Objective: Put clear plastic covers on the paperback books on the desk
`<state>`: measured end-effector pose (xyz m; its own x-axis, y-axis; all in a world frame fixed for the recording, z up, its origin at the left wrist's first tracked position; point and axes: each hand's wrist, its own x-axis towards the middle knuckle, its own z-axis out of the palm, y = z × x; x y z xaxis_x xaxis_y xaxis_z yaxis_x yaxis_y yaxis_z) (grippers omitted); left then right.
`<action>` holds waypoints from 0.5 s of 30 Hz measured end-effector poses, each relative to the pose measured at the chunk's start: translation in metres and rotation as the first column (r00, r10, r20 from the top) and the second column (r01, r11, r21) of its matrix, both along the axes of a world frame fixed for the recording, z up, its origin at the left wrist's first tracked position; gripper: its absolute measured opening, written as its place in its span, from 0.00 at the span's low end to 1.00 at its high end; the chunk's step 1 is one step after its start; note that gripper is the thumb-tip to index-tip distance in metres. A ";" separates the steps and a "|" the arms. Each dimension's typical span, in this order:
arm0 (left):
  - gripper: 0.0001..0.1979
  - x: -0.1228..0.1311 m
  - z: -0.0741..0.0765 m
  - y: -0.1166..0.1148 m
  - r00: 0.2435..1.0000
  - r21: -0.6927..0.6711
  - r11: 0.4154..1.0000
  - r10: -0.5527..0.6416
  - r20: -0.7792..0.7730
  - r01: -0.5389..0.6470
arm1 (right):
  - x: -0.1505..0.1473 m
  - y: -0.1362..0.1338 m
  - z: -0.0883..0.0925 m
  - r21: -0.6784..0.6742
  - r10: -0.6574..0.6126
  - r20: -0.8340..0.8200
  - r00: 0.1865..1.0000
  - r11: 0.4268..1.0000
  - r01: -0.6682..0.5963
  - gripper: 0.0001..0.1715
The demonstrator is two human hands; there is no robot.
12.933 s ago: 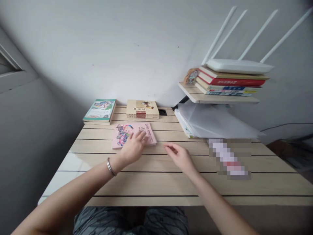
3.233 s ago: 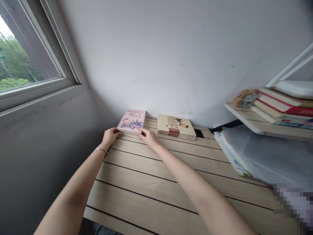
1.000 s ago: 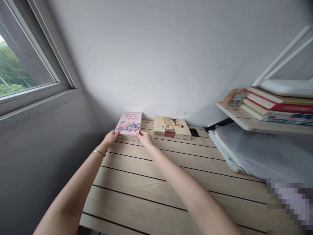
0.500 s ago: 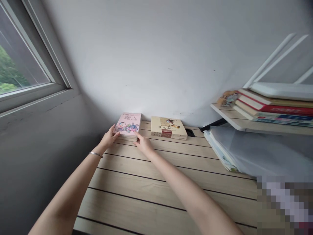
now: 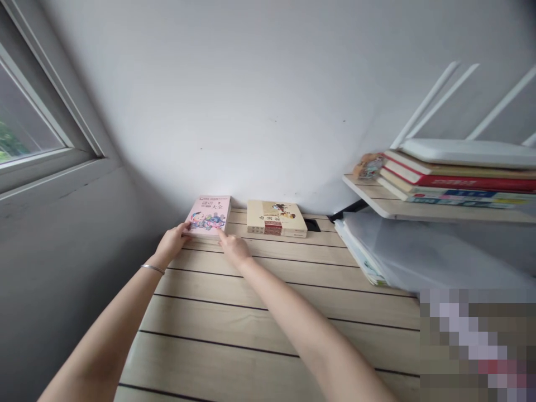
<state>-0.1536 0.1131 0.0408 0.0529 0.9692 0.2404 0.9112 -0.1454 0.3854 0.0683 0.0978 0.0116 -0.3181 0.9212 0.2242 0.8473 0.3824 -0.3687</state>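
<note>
A pink book with cartoon figures on its cover lies flat at the back of the slatted wooden desk, close to the wall. My left hand, with a silver bangle on the wrist, has its fingers closed at the book's left front corner. At the opposite front corner, my right hand touches the book with its index fingertip, the other fingers curled in. Both hands together hold the book between them. To its right, across a small gap, lies a thick cream book with a red patch on its spine.
On the right, a raised shelf carries several stacked books, a white router and a small brown ornament. Papers in plastic covers lie beneath it. A window is at the left; a wall closes the back.
The view has swung slightly right, so everything appears further left. My left thumb has slid off the cover to the book's edge. The pink book keeps about the same place beside the cream one.
</note>
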 end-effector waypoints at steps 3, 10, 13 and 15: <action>0.33 0.014 0.005 -0.009 0.998 0.048 0.997 0.064 -0.017 -0.063 | 0.011 -0.013 0.002 -0.005 0.038 -0.002 0.999 0.999 -0.038 0.37; 0.26 0.118 -0.013 -0.077 0.914 0.077 0.912 -0.397 -0.084 0.403 | 0.089 -0.086 -0.014 0.201 0.255 -0.038 0.966 0.949 -0.242 0.31; 0.22 0.171 -0.030 -0.112 0.859 -0.065 0.861 -0.508 -0.063 0.505 | 0.134 -0.118 -0.017 0.227 0.207 0.034 0.978 0.951 -0.209 0.19; 0.20 0.194 -0.037 -0.130 0.834 -0.096 0.835 -0.548 -0.057 0.542 | 0.162 -0.136 -0.019 0.238 0.131 0.063 0.989 0.961 -0.142 0.15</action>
